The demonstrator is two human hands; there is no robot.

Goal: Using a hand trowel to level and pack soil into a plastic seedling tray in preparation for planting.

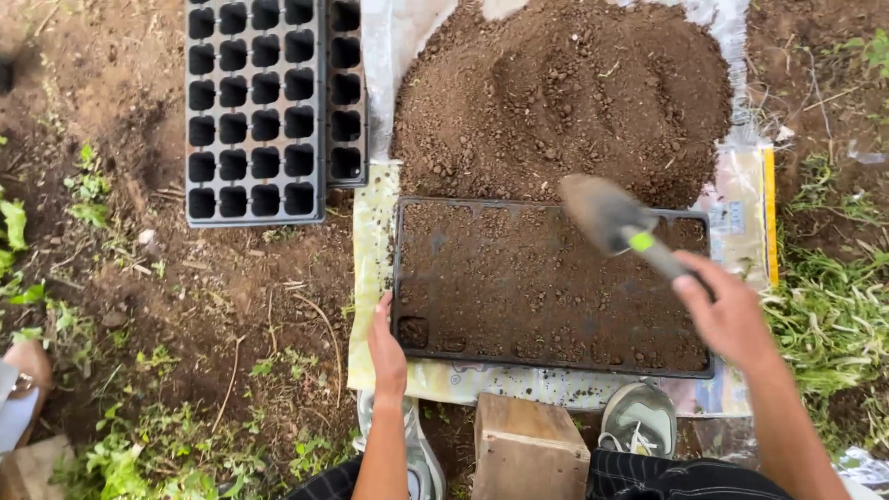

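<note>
**Soil-filled seed tray held at its edge, trowel raised over it**

On the ground in front of the seated person, head view: a black seed tray (553, 285) lies flat on a printed plastic sheet (370, 278), its cells covered with loose brown soil. A mound of soil (565, 93) sits on the same sheet just beyond the tray's far edge. Two empty black cell trays (256, 106) lie stacked on bare earth, off to the left of the mound. A wooden block (526, 446) stands between the person's two grey shoes (639, 418), near the tray's near edge.

Handling, as judged: the tray looks like thin moulded plastic, light when empty but heavy and inclined to flex once filled. It would best be taken by the rim on both long sides, kept level; the soil is dry, crumbly and would spill easily.

Left hand (387, 344): forearm comes up from below, fingers extended and resting against the tray's near-left rim. It touches rather than grips; no closed grasp is visible.

Right hand (732, 319): arm enters from the lower right, fingers clenched around the handle of a small trowel (616, 222). The soil-dusted blade is tilted and hovers over the tray's far-right area, clear of the soil surface.
</note>
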